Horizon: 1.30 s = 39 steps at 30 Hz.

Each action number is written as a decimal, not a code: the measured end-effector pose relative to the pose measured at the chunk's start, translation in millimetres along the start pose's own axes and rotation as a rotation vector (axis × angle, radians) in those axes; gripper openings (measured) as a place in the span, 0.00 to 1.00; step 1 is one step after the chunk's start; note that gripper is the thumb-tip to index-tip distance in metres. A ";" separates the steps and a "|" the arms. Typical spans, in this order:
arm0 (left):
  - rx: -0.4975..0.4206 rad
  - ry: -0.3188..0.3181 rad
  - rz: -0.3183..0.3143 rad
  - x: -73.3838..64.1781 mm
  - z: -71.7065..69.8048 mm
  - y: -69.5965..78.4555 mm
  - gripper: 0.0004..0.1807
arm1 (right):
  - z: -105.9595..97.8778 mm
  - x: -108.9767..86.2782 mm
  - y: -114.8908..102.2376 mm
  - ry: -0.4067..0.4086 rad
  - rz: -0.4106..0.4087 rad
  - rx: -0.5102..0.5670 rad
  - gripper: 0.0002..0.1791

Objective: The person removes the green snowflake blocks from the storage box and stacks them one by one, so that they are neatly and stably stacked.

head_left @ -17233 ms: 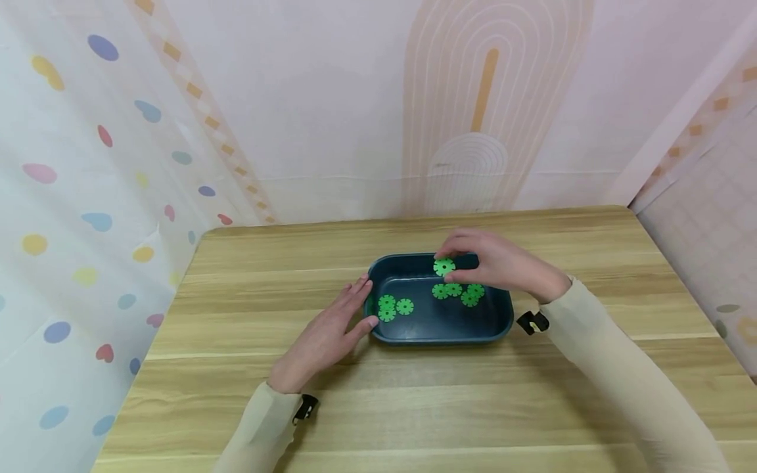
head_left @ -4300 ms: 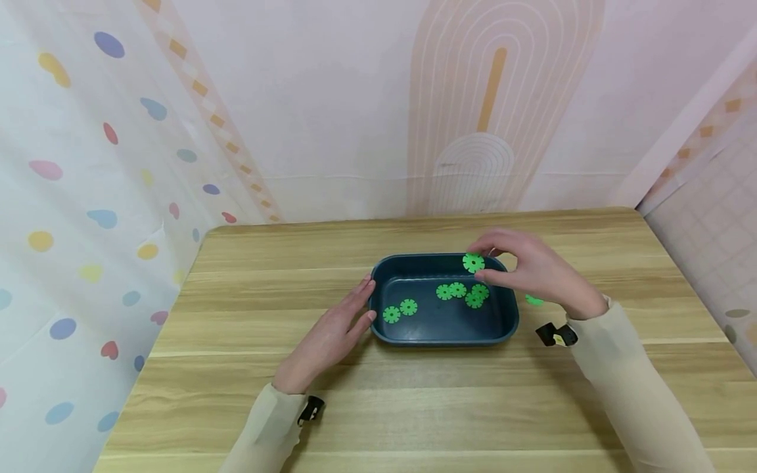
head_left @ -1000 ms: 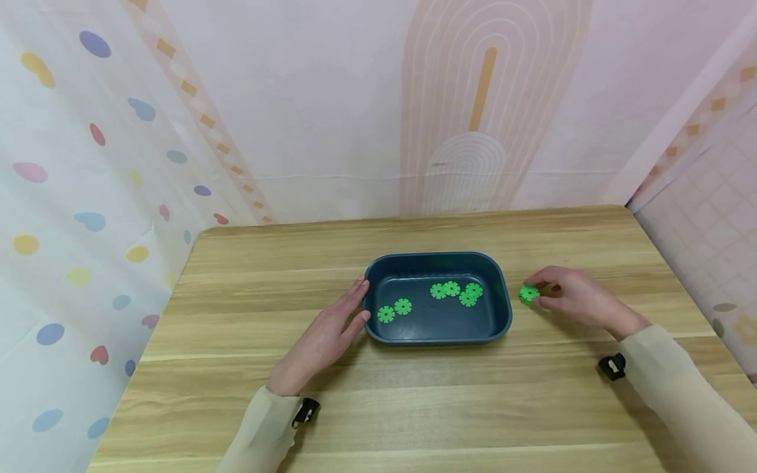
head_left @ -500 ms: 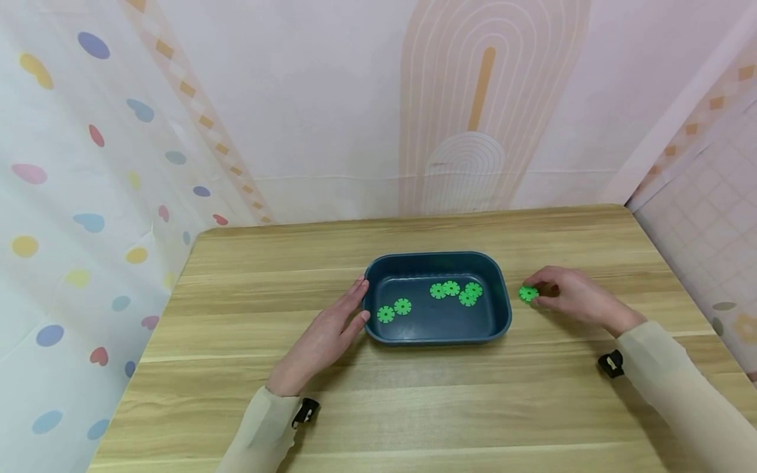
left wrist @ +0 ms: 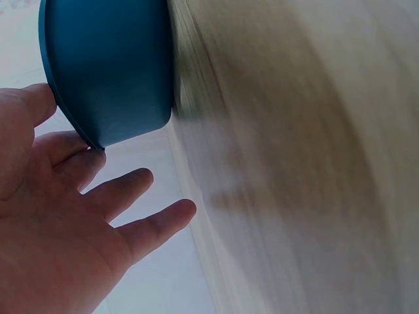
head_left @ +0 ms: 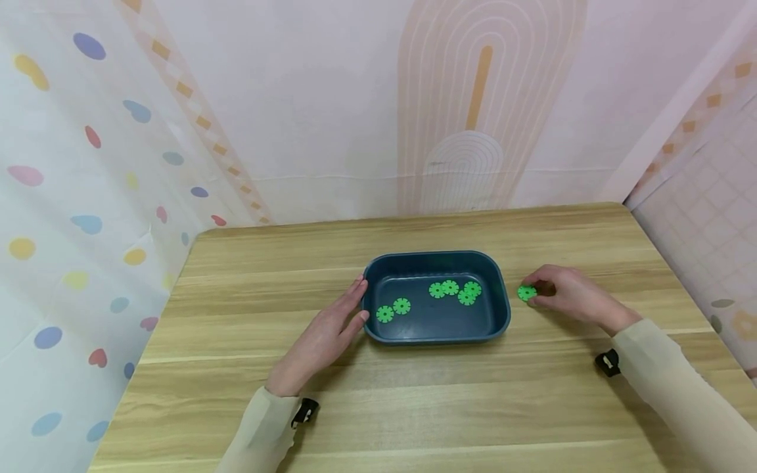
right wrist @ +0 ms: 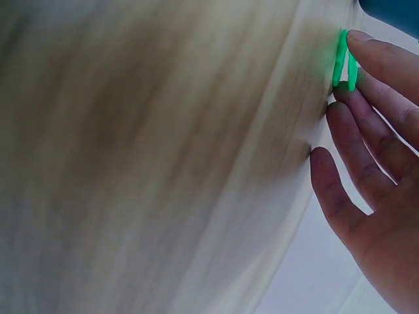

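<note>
Head view: your right hand [head_left: 570, 292] is down at the bench [head_left: 414, 407], just beyond the right end of the dark blue tray [head_left: 434, 322]. Its grip is narrow, finger and thumb pinching the edge of a notched green disc [head_left: 526, 293] outside the tray. From your right wrist you see that disc edge on, with a second disc [right wrist: 340, 59] just beneath it on the bench side; you cannot tell whether your fingers press on that lower one as well. Your other fingers on that side are spread, their tips close to the bench.

Your left hand [head_left: 322, 341] is at the tray's left end, its grip wide and closed round nothing. In the left wrist view your thumb and forefinger touch the rim, while the outer fingers reach past it, apart from the wall.

Inside the tray you have six more green discs, all lying flat: a left pair [head_left: 393, 310] side by side, a middle pair [head_left: 443, 289] overlapping, and a right pair [head_left: 470, 293] also overlapping, near the middle one.

You wear cream sleeves [head_left: 674, 374], with a small black mount [head_left: 305, 412] at each wrist. A pale printed cloth [head_left: 331, 98] hangs behind the bench, and a spotted cloth [head_left: 112, 210] to your left.
</note>
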<state>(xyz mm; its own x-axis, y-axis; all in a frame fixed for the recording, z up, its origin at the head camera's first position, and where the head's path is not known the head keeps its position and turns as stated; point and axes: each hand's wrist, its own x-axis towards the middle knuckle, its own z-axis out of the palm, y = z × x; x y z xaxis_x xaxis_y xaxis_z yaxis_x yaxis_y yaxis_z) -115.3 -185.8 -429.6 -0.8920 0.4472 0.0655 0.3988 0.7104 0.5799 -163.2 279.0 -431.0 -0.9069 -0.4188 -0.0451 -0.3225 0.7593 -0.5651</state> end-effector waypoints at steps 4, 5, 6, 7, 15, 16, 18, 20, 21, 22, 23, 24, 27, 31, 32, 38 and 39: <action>-0.003 0.006 0.003 -0.2 -0.5 0.1 0.33 | 0.0 0.9 0.1 0.002 0.000 0.000 0.15; -0.003 0.007 0.003 -0.3 -0.6 0.1 0.33 | 0.0 1.2 0.2 0.002 -0.001 -0.001 0.15; -0.004 0.007 0.003 -0.3 -0.7 0.2 0.33 | -0.1 1.5 0.0 0.002 -0.002 -0.004 0.15; -0.004 0.007 0.002 -0.4 -0.8 0.3 0.33 | -0.2 1.7 -0.2 0.004 -0.003 -0.009 0.15; -0.007 0.006 -0.002 -0.1 -0.9 0.1 0.33 | -0.2 2.7 -2.9 0.010 -0.009 -0.025 0.15; -0.008 0.006 -0.003 -0.1 -0.8 0.0 0.33 | -0.2 2.8 -3.4 0.009 -0.009 -0.025 0.16; -0.007 0.007 -0.003 0.1 -0.6 -0.2 0.33 | -0.2 3.3 -3.8 0.008 -0.014 -0.029 0.16; -0.006 0.007 -0.004 0.2 -0.5 -0.3 0.33 | 0.1 3.8 -3.9 0.007 -0.013 -0.032 0.16; -0.005 0.008 -0.004 0.3 -0.5 -0.3 0.33 | 0.2 3.9 -3.8 0.007 -0.013 -0.035 0.16; -0.004 0.008 -0.005 0.4 -0.5 -0.4 0.33 | 0.2 4.0 -3.7 0.008 -0.014 -0.036 0.16; -0.003 0.008 -0.005 0.5 -0.6 -0.4 0.33 | 0.2 4.0 -3.5 0.009 -0.016 -0.038 0.15; -0.002 0.008 -0.004 0.6 -0.6 -0.4 0.33 | 0.2 4.1 -3.4 0.010 -0.018 -0.039 0.15; -0.003 0.010 -0.002 0.7 -0.9 -0.3 0.33 | 0.7 4.0 -3.0 0.014 -0.023 -0.044 0.15; -0.001 0.007 0.003 0.4 -1.2 0.0 0.33 | 1.6 3.7 -2.2 0.014 -0.026 -0.049 0.14; -0.001 0.006 0.003 0.3 -1.2 0.0 0.33 | 1.9 3.5 -1.9 0.014 -0.026 -0.050 0.14; 0.004 0.009 0.002 0.2 -0.8 -0.1 0.33 | 2.6 3.1 -1.6 0.017 -0.028 -0.060 0.14; 0.005 0.009 0.002 0.2 -0.7 -0.2 0.33 | 2.7 3.2 -1.5 0.017 -0.028 -0.061 0.14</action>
<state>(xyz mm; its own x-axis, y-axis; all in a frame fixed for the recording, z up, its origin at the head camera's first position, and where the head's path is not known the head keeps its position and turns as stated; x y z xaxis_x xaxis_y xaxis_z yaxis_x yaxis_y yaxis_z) -115.7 -186.3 -429.1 -0.8932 0.4436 0.0737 0.4013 0.7124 0.5757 -164.9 275.2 -432.6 -0.9014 -0.4326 -0.0156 -0.3638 0.7766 -0.5144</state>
